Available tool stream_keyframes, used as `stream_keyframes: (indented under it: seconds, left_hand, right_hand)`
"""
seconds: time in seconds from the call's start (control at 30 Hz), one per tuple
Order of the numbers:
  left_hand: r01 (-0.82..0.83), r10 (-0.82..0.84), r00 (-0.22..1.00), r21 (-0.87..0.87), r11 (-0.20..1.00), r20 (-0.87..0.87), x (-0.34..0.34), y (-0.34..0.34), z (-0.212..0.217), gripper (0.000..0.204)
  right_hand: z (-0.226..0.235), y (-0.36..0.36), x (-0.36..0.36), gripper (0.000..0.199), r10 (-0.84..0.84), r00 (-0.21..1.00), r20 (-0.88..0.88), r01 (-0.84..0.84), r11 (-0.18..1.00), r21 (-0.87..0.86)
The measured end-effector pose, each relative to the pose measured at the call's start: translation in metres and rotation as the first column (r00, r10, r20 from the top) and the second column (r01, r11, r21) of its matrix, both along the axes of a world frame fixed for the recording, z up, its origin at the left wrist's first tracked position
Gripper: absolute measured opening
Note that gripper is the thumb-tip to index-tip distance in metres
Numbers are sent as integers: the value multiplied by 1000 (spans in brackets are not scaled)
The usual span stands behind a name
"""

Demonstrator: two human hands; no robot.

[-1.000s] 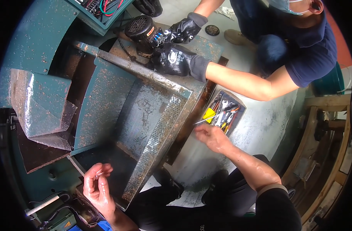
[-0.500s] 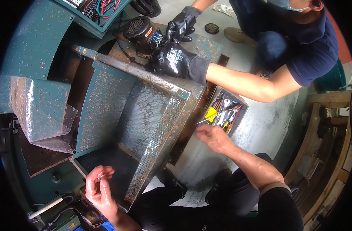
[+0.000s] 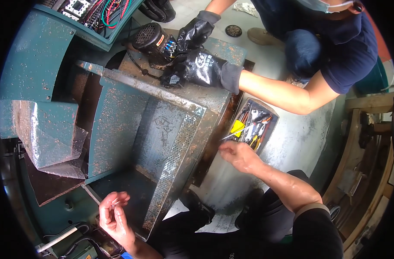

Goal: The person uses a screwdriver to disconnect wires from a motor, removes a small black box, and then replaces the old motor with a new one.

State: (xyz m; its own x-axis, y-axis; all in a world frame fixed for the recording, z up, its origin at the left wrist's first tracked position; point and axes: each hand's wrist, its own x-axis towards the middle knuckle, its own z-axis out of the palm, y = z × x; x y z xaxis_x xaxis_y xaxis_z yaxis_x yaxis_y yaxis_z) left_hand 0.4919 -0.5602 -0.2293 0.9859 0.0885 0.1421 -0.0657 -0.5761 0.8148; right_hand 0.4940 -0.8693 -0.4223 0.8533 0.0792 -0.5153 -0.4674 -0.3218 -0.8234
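While the person's two bare hands keep the same curled pose as half a second ago, the camera view has tilted slightly, showing more of the wiring box (image 3: 113, 31) at upper left. At lower left, the left hand (image 3: 116, 222) sits beside the lower edge of a green metal housing (image 3: 119, 110), thumb near bent fingers; whether it pinches anything small, I cannot tell. Right of centre, the right hand (image 3: 242, 157) has bent fingers just below a tool tray (image 3: 272, 125); its grip, too, cannot be made out. At upper centre, a co-worker's upper black glove (image 3: 193, 34), fingers spread earlier, is now closed in beside the blue terminals of a black motor (image 3: 148, 38). White lettering marks the lower black glove (image 3: 207, 71); an orange label (image 3: 160, 40) on the motor is too small to read.
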Motion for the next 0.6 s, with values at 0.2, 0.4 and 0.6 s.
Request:
stream_keyframes:
  seconds: [0.2, 0.4, 0.6]
  left_hand:
    - [-2, 2, 1000, 5, 1000, -2, 1, 0, 0, 29]
    - [19, -19, 1000, 23, 1000, 17, 1, 1, -2, 30]
    - [-3, 3, 1000, -11, 1000, 20, 2, 1, -2, 30]
  right_hand:
    - [-1, 0, 1, 35, 24, 1000, 5, -24, 1000, -7]
    - [-7, 2, 1, 36, 23, 1000, 3, -23, 1000, -8]
    - [-8, 4, 2, 36, 18, 1000, -12, -17, 1000, 24]
